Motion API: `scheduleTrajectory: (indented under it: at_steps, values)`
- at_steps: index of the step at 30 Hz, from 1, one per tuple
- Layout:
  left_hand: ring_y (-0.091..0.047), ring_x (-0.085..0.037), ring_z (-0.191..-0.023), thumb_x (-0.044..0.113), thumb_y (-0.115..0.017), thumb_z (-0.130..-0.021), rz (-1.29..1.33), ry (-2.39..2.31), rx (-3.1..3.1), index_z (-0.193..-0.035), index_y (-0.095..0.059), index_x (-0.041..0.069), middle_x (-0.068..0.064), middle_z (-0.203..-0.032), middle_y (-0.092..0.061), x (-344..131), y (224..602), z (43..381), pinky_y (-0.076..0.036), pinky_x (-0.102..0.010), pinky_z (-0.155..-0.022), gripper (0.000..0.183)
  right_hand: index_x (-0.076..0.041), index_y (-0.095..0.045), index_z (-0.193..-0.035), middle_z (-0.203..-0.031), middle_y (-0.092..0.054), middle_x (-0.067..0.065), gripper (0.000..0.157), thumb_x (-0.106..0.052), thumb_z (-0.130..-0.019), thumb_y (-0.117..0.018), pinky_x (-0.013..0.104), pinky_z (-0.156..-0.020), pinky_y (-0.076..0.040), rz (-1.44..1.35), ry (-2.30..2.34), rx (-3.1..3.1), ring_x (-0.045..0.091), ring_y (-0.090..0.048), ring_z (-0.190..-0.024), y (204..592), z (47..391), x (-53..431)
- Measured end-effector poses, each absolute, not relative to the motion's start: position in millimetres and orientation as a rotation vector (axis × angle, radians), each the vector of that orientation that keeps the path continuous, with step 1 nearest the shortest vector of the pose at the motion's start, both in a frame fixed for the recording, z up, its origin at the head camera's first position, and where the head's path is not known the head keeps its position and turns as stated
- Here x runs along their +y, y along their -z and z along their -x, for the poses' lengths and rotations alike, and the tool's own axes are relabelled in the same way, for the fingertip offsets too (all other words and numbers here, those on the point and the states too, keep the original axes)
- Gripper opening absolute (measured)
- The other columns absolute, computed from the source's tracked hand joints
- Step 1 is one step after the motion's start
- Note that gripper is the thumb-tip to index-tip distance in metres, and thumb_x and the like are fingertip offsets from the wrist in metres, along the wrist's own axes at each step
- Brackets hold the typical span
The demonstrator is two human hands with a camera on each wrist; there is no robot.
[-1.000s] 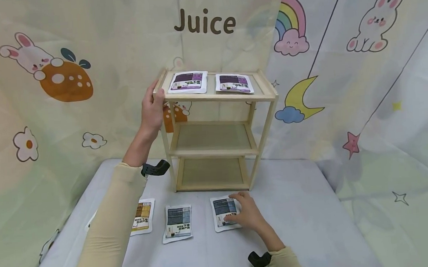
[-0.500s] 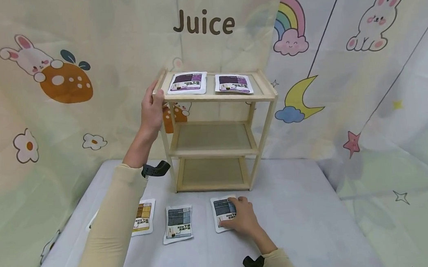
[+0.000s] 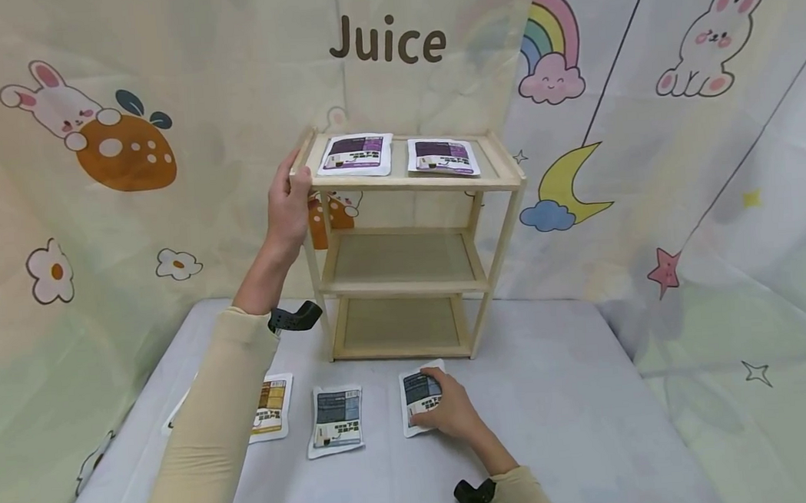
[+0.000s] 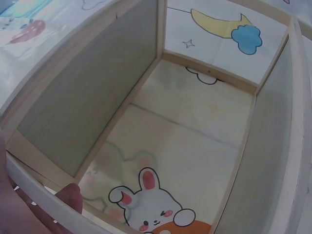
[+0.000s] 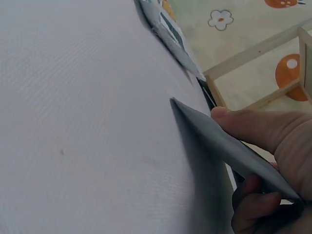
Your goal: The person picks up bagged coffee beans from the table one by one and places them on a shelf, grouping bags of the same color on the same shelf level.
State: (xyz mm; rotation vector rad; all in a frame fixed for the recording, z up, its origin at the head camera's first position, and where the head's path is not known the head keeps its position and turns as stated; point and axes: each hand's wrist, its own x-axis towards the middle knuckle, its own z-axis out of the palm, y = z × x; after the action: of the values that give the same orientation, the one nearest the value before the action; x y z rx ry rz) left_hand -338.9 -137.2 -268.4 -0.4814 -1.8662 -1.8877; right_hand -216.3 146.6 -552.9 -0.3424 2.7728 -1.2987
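In the head view my left hand point(image 3: 288, 212) grips the upper left corner of a three-tier wooden shelf point(image 3: 405, 288). The left wrist view shows a fingertip point(image 4: 72, 197) hooked over the shelf's wooden rail point(image 4: 53, 209). On the table in front, my right hand point(image 3: 457, 411) pinches a flat white pouch with a dark blue label point(image 3: 418, 390) by its right side. Seen from the right wrist, that pouch point(image 5: 219, 146) lies between thumb point(image 5: 253, 127) and curled fingers, tilted, with one side raised off the cloth.
A matching blue-labelled pouch point(image 3: 338, 418) lies to the left, then a yellow-labelled pouch point(image 3: 271, 406) partly behind the left sleeve point(image 3: 196, 441). Two purple-labelled pouches point(image 3: 357, 156) rest on the top tier. A printed cloth point(image 3: 227, 101) hangs behind the shelf.
My right hand has moved slightly left over the blue-labelled pouch, closed on it and lifted its right side. The left hand stays on the shelf.
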Motion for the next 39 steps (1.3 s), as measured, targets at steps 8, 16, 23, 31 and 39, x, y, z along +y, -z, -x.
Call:
scheduleTrajectory:
  at_steps: [8, 16, 23, 31, 39]
  values:
    - [-0.052, -0.027, -0.114, 0.039, -0.041, -0.100, 0.475, 1.873, -1.862, -0.154, -0.027, 0.014, -0.012, -0.144, -0.041, -136.4, 267.6, 339.3, -0.042, -0.046, -0.101, 0.061, -0.020, -0.048, -0.139, -0.131, -0.053, 0.014, 0.093, -0.030, -0.059, -0.094, 0.050, -0.091, -0.042, 0.279, 1.380, 2.734, 0.028, -0.051, -0.110, 536.7, 214.3, 141.5]
    - [-0.054, -0.026, -0.111, 0.038, -0.041, -0.099, 0.462, 1.879, -1.846, -0.153, -0.029, 0.014, -0.013, -0.141, -0.043, -136.2, 271.2, 338.3, -0.045, -0.041, -0.098, 0.060, -0.020, -0.049, -0.138, -0.124, -0.057, 0.012, 0.093, -0.027, -0.058, -0.094, 0.041, -0.084, -0.045, 0.376, 1.469, 2.756, 0.023, -0.054, -0.100, 499.6, 208.5, 135.5]
    - [-0.053, -0.026, -0.112, 0.038, -0.041, -0.100, 0.472, 1.872, -1.846, -0.153, -0.029, 0.013, -0.012, -0.142, -0.042, -136.1, 274.4, 337.1, -0.045, -0.039, -0.098, 0.060, -0.024, -0.048, -0.139, -0.123, -0.056, 0.008, 0.091, -0.025, -0.060, -0.094, 0.036, -0.078, -0.046, 0.417, 1.568, 2.731, 0.021, -0.054, -0.095, 456.0, 203.9, 126.4]
    - [-0.054, -0.027, -0.111, 0.037, -0.042, -0.100, 0.488, 1.885, -1.826, -0.153, -0.029, 0.013, -0.013, -0.141, -0.043, -136.3, 272.7, 339.3, -0.045, -0.043, -0.098, 0.060, -0.021, -0.049, -0.139, -0.120, -0.057, 0.008, 0.090, -0.022, -0.061, -0.094, 0.035, -0.073, -0.048, 0.507, 1.620, 2.780, 0.021, -0.056, -0.090, 408.5, 217.2, 115.4]
    - [-0.055, -0.025, -0.104, 0.036, -0.041, -0.100, 0.463, 1.888, -1.836, -0.153, -0.030, 0.014, -0.015, -0.135, -0.047, -135.7, 270.8, 339.8, -0.047, -0.034, -0.089, 0.058, -0.021, -0.050, -0.139, -0.123, -0.058, 0.009, 0.089, -0.022, -0.061, -0.094, 0.037, -0.079, -0.046, 0.528, 1.615, 2.823, 0.023, -0.056, -0.093, 379.8, 242.4, 105.9]
